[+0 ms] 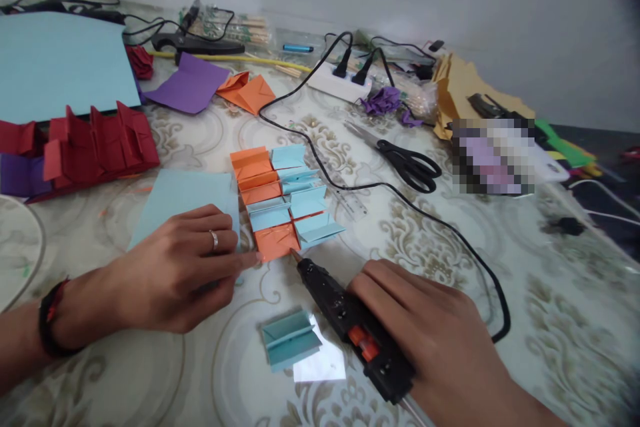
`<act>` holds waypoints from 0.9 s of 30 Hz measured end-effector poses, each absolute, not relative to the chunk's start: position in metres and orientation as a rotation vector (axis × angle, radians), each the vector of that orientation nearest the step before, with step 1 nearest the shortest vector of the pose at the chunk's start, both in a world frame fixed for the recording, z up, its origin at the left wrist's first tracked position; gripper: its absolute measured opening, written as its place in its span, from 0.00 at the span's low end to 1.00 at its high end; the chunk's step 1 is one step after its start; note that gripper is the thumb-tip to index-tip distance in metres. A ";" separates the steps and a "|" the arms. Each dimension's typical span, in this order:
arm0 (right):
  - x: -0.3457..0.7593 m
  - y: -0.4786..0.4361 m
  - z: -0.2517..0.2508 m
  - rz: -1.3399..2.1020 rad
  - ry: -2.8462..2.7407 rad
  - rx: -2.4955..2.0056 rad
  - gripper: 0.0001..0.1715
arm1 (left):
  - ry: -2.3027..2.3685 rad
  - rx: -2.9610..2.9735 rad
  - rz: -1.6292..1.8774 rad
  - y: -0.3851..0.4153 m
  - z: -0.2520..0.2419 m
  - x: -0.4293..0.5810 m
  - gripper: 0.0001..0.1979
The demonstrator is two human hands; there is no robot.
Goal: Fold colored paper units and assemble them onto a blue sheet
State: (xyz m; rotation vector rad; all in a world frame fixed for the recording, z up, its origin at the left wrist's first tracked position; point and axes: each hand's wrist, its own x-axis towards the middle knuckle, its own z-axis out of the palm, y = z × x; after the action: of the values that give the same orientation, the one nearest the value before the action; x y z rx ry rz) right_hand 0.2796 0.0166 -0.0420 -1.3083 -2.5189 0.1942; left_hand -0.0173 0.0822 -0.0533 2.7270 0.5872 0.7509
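From my remote view, the orange-and-blue folded-paper grid (274,215) lies mid-frame on the patterned bench (565,320). The left hand (190,270) is half curled, index fingertip at the grid's lower-left corner; I can't tell whether it pinches anything. The right hand (425,327) wraps the black glue gun (345,310), nozzle by the bottom orange square. I count 1 loose blue folded piece (291,339) lower centre, 1 pair of scissors (407,163) upper right.

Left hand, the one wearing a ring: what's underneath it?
Part of a light-blue paper sheet shows beyond the left hand, with patterned tablecloth on the near side. The hand hides the sheet's near part; what lies directly beneath the palm cannot be seen.
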 end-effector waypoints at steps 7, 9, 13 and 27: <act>0.277 0.018 -0.045 0.225 -2.495 -1.275 0.08 | 0.972 2.704 0.828 0.076 -0.058 -0.022 0.20; 0.275 0.019 -0.044 0.239 -2.495 -1.262 0.08 | 0.979 2.697 0.760 0.076 -0.059 -0.022 0.21; 0.273 0.019 -0.042 0.301 -2.489 -1.227 0.08 | 0.944 2.660 0.726 0.079 -0.060 -0.022 0.19; 0.261 0.025 -0.053 0.678 -2.354 -1.148 0.10 | 0.842 2.530 0.802 0.079 -0.061 -0.019 0.23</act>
State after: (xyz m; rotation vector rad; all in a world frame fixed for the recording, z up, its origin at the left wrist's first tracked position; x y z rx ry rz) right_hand 0.2609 0.0246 -0.0534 -1.1476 -2.3543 0.6784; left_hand -0.0194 0.0792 -0.0609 2.5304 0.8422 0.8020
